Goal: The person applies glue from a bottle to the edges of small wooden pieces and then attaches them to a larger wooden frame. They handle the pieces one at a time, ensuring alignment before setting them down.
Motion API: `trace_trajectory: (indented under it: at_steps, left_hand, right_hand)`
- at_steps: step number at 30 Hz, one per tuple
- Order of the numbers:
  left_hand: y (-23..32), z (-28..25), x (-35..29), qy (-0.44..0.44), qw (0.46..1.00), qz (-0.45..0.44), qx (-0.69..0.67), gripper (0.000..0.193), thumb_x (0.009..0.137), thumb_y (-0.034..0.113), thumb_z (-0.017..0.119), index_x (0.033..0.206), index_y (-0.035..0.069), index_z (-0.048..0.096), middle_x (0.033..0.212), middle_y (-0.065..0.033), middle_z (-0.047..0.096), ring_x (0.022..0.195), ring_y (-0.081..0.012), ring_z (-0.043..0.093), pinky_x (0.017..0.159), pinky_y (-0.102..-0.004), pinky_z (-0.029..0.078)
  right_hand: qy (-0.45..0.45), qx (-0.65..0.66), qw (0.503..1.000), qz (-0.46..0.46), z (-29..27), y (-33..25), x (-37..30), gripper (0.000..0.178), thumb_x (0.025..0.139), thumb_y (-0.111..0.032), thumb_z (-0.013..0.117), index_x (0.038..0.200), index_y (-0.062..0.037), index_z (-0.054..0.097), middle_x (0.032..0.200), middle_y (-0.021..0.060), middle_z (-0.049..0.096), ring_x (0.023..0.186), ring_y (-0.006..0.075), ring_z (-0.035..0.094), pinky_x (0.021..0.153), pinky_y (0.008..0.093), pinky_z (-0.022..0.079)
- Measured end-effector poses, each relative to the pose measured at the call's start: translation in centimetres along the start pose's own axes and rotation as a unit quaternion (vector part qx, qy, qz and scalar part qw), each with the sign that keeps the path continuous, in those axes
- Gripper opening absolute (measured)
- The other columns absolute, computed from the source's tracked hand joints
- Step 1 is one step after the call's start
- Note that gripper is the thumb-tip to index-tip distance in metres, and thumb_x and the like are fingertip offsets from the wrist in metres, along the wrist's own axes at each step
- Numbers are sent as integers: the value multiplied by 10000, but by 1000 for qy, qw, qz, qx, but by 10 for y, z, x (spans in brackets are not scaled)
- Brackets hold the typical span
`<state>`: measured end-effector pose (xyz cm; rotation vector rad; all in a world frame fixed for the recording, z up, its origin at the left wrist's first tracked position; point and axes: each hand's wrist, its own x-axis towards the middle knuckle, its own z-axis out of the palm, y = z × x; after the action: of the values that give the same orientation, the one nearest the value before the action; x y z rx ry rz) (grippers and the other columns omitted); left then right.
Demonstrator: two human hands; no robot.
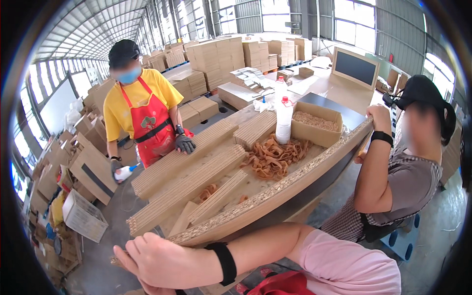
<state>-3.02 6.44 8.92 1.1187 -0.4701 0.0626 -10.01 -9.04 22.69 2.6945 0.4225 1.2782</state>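
Observation:
My right hand (167, 260), with a black wristband, is closed over the near left end of a long particleboard panel (275, 206). The panel's raw chip edge faces up and runs diagonally to the far right. At that end a person in a checked apron grips it with a hand (379, 117). A little skin at the lower edge, under my right hand, may be my left hand, but its fingers are hidden. Beyond the panel lie stacked wood strips (187, 189), loose narrow boards (216, 196) and a heap of brown bands (275, 156) on the worktable.
Across the table stands a person in a red apron (150, 120), one gloved hand on the strips and a white squeeze bottle (125, 172) in the other. A red-capped bottle (284, 120) and a cardboard box (317, 123) stand behind the bands. A white crate (84, 216) is at left.

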Motion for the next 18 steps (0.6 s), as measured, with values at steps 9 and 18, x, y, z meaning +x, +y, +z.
trace_trajectory:
  at_steps: [9,18]
  left_hand:
    - [2,-12,20,-59,975,38,209,305,814,-49,649,1089,3,529,918,-15,539,846,-115,499,794,-243,427]
    - [-9,-19,33,-129,980,61,141,290,792,-40,689,1043,0,549,907,10,552,797,-91,504,736,-218,425]
  right_hand:
    - [-99,99,990,16,-9,14,19,664,672,-284,681,1248,-1,509,851,73,577,786,210,608,673,296,475]
    - [-83,17,996,26,-6,8,16,489,799,-297,625,1229,-75,555,867,57,576,781,207,612,674,318,485]
